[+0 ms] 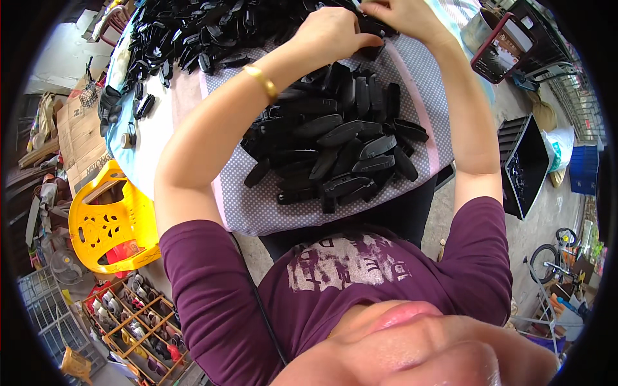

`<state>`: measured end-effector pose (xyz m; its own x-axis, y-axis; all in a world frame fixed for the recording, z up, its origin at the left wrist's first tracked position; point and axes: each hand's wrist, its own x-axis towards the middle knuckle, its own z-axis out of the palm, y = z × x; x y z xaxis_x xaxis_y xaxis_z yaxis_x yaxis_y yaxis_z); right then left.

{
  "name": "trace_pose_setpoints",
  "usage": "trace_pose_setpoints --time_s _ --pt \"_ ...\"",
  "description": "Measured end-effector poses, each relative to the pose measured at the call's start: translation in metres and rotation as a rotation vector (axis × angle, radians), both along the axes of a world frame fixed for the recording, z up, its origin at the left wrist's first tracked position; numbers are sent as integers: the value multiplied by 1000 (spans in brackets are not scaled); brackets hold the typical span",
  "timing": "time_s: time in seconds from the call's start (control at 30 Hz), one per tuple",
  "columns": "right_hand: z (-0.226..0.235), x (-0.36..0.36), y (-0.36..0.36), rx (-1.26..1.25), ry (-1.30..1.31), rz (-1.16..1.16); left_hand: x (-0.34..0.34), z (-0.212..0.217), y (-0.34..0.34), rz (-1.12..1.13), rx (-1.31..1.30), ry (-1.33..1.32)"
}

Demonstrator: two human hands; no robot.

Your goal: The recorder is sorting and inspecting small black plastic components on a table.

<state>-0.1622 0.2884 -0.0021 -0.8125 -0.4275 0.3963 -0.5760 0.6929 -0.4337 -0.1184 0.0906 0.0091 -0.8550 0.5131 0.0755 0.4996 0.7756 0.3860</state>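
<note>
Left hand [331, 35], right hand [402, 16]: fingers pinched together on one black plastic casing [373, 29]. Heap of like casings [341, 145] lies just below the fingertips (dotted cloth [257, 212] beneath). Advice: keep both grips square, press evenly.

Table [161, 122] w/ dotted cloth [257, 206], heaps of black plastic casings [341, 148]

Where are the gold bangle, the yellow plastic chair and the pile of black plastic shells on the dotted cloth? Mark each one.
gold bangle [262, 82], head view, on the band across the left wrist.
yellow plastic chair [103, 215], head view, on its pierced backrest.
pile of black plastic shells [341, 151], head view, on a shell near the heap's middle.
</note>
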Motion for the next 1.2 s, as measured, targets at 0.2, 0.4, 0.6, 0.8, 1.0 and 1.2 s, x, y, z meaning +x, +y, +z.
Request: trace_pose_setpoints --time_s 0.2,0.4,0.6,0.8,1.0,1.2 --pt "-6 -14 21 -291 -76 -214 -12 -19 13 27 -2 -40" --pt "-15 1 -22 25 50 -164 -6 -28 -18 2 189 -89" --pt "-30 -13 -8 -137 -14 -106 -1 -21 -35 51 335 -34" --pt "23 26 -29 -1007 -625 96 -7 -26 -58 81 688 -332" --pt "-9 31 -50 -1232 -612 289 -1 -17 -55 134 1013 -453" --pt "-12 42 -57 -843 -324 151 4 -10 -64 6 1182 -560"
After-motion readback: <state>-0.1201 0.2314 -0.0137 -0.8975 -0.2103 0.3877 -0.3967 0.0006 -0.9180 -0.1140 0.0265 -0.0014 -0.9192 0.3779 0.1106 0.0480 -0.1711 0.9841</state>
